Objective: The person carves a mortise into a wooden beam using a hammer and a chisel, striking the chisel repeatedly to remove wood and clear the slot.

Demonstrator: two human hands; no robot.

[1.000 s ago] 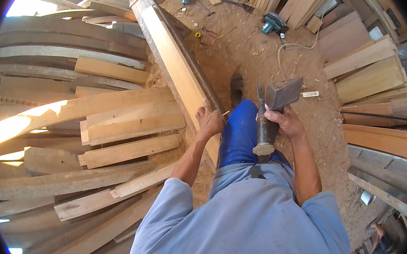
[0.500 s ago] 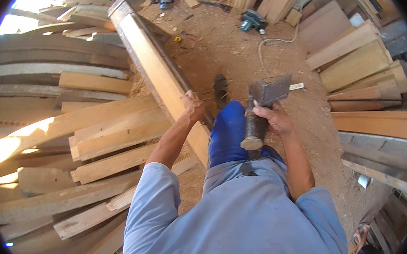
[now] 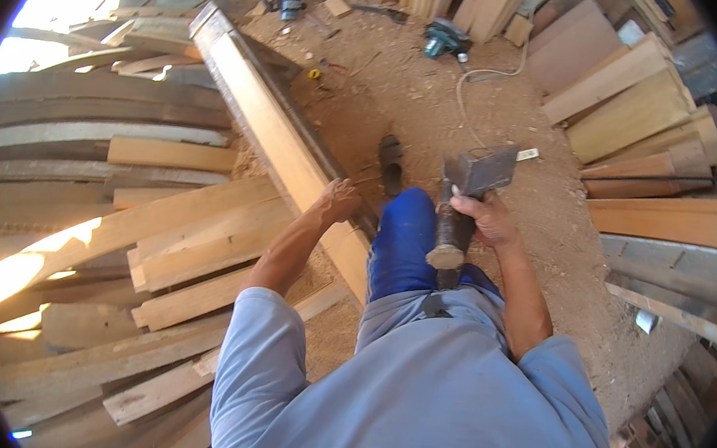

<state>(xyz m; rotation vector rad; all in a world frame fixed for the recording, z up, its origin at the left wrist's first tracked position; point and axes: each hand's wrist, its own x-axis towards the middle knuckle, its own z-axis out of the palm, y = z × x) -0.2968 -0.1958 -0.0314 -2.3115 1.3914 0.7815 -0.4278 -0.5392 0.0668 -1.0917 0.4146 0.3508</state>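
fingers of the left hand [image 3: 337, 198] sit slightly lower than half a second ago and turn toward the right edge of the pale board [image 3: 286, 154]; the dark tool [image 3: 458, 231] dips a little too. stacked planks [image 3: 170, 155] fill the left of the frame. right of them, the pale board runs from upper left toward the centre, already laid lengthwise along a dark beam [image 3: 312, 145]. its top face looks whole; whether it is fastened, i cannot tell. the left hand rests on it, fingers part curled; whether they pinch anything is hidden. right of centre, the right hand [image 3: 492, 217] is wrapped firmly round the tool, close under its blocky head. the tool is clear of the board, so work on the wood seems paused or not begun; how much is left does not show. more boards [image 3: 631, 128] lean at upper right.
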